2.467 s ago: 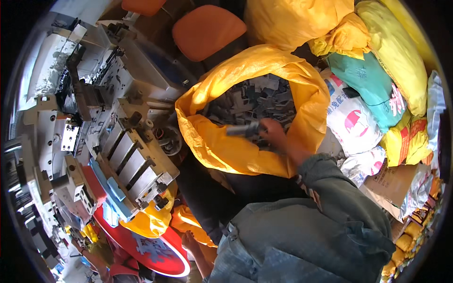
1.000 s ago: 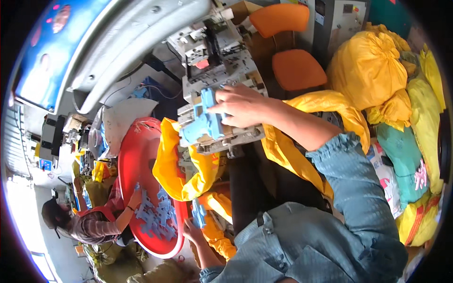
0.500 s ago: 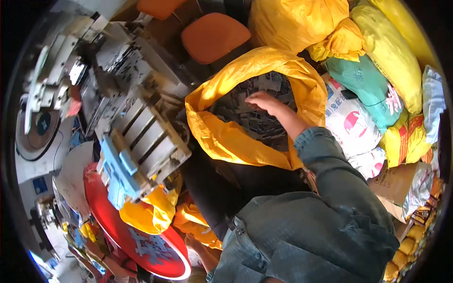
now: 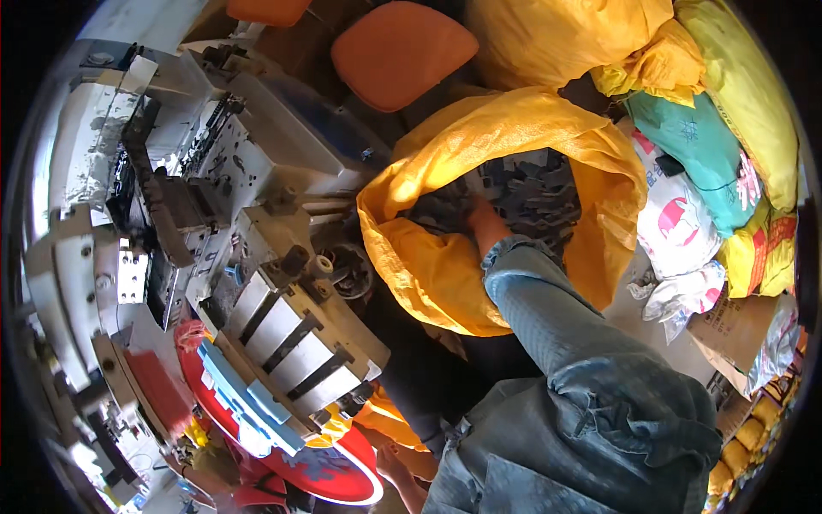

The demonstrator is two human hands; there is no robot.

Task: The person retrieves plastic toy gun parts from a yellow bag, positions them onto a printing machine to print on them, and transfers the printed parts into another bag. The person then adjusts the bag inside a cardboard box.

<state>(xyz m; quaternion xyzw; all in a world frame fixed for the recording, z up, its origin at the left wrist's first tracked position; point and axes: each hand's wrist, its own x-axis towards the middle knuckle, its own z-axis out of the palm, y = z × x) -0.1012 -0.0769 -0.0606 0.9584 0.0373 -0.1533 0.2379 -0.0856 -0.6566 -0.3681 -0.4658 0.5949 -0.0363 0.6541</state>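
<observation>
My right hand [image 4: 484, 219] reaches down into a large yellow woven sack [image 4: 411, 278]. Many small, flat grey pieces [image 4: 539, 201] lie inside. The hand is low among them, its fingers in shade, and whether they grip any is unclear. At the lower edge, my left hand [image 4: 396, 469] shows in part beside the rim of a red basin [image 4: 364, 493]. Its fingers are mostly hidden. Bluish-grey pieces [image 4: 321, 474] lie in that basin.
A metal machine with a slotted bed [image 4: 300, 343] stands at left, light-blue flat parts [image 4: 248, 398] at its near edge. Behind the sack is an orange stool [image 4: 402, 56]. Full yellow, green and white sacks [image 4: 676, 218] crowd the right, near a cardboard box [image 4: 728, 343].
My right hand has gone deeper into the sack and closer to its near-left side. The view has shifted, so more of the machine shows at left.
</observation>
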